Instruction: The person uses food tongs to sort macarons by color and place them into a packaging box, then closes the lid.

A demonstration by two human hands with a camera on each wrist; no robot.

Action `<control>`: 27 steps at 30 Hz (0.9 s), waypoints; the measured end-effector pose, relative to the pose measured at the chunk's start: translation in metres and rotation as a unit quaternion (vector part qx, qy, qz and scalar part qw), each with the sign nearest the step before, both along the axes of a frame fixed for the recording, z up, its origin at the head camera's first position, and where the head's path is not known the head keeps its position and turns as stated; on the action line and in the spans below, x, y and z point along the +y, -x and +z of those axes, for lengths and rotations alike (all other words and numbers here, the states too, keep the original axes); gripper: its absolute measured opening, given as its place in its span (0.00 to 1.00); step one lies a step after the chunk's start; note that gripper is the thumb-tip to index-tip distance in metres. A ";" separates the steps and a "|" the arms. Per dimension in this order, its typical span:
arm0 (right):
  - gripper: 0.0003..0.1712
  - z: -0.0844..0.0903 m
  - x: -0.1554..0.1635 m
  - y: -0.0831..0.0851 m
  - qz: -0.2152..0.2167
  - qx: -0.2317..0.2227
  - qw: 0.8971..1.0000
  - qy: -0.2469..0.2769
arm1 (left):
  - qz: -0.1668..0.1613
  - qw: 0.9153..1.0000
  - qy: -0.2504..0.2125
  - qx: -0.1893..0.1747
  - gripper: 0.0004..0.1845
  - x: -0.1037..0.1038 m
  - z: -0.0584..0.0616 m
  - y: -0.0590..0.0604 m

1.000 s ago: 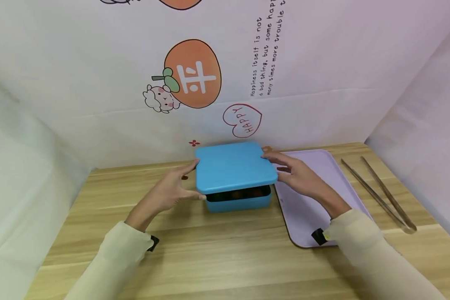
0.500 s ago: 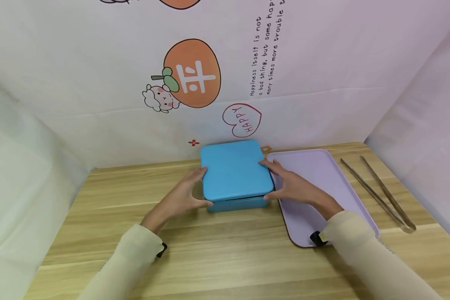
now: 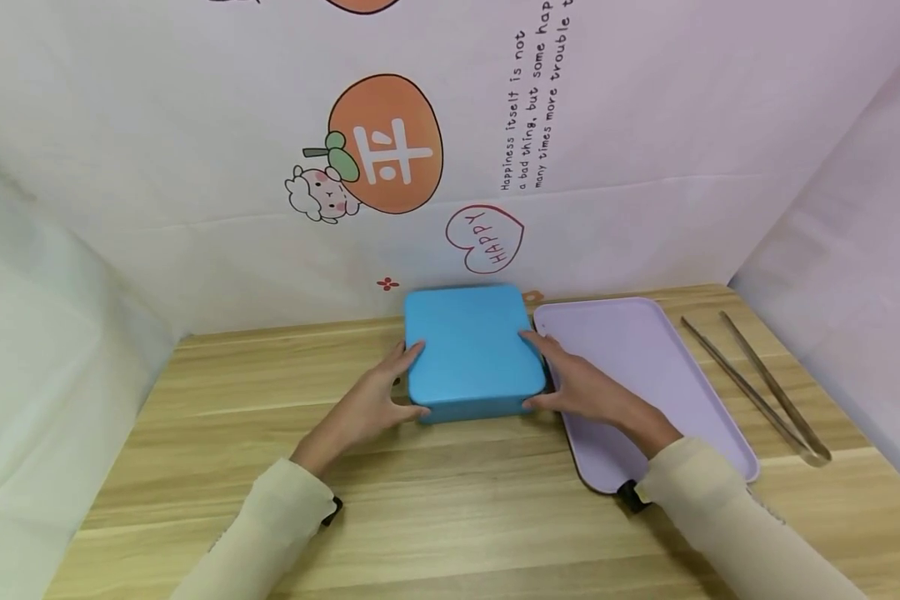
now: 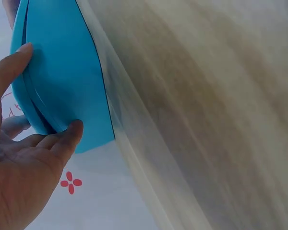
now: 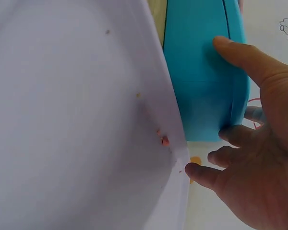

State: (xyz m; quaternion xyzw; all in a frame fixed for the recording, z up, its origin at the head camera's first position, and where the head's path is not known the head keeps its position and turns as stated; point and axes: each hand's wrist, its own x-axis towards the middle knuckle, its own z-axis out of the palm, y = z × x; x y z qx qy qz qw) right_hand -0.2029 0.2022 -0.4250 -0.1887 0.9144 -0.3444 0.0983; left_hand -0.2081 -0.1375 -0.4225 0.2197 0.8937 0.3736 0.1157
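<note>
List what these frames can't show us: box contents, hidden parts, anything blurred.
- Blue box contents: lid covers them in every view.
- Left hand fingers on the box's far side: head view, hidden by the lid.
- Purple tray near corner: head view, hidden by the right hand and sleeve.
- Table grain: left wrist view, blurred.
- Tongs: material unclear.

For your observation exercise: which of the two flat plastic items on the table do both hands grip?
The blue lidded box, gripped on both sides; the lilac tray lies right of it.
</note>
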 end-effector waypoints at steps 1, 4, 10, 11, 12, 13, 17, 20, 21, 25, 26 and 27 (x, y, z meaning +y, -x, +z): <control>0.62 0.000 0.000 0.000 0.002 0.001 1.000 0.001 | 0.003 1.000 -0.002 -0.004 0.55 0.000 0.000 -0.001; 0.61 -0.001 -0.001 0.001 0.007 0.009 1.000 0.000 | 0.012 1.000 -0.005 -0.013 0.54 0.001 -0.003 -0.002; 0.59 0.004 -0.001 0.000 0.008 0.014 1.000 0.001 | 0.022 1.000 -0.012 -0.014 0.53 0.004 -0.005 -0.003; 0.58 0.004 0.000 0.000 0.007 0.013 1.000 0.002 | 0.024 0.999 -0.016 -0.015 0.53 0.005 -0.005 -0.003; 0.58 0.005 0.000 0.000 0.005 0.013 1.000 0.004 | 0.026 0.999 -0.016 -0.015 0.54 0.005 -0.004 -0.003; 0.57 0.006 0.000 -0.001 0.004 0.011 1.000 0.006 | 0.028 0.999 -0.017 -0.017 0.54 0.005 -0.004 -0.003; 0.56 0.005 -0.001 -0.002 0.000 0.007 1.000 0.011 | 0.037 0.999 -0.015 -0.019 0.54 0.005 -0.003 -0.003; 0.54 0.003 -0.001 -0.003 -0.002 0.010 1.000 0.018 | 0.038 0.999 -0.022 -0.025 0.53 0.005 -0.001 -0.003; 0.53 0.003 -0.001 -0.004 -0.003 0.012 1.000 0.022 | 0.039 0.999 -0.024 -0.027 0.53 0.005 -0.001 -0.004; 0.49 0.000 -0.002 -0.009 -0.001 0.020 0.999 0.041 | 0.038 0.998 -0.031 -0.030 0.50 0.005 0.000 -0.005; 0.48 -0.001 -0.002 -0.011 0.002 0.024 0.999 0.045 | 0.038 0.998 -0.030 -0.028 0.50 0.006 0.000 -0.006; 0.48 -0.002 -0.003 -0.013 0.004 0.029 0.999 0.043 | 0.037 0.999 -0.027 -0.026 0.49 0.006 -0.001 -0.007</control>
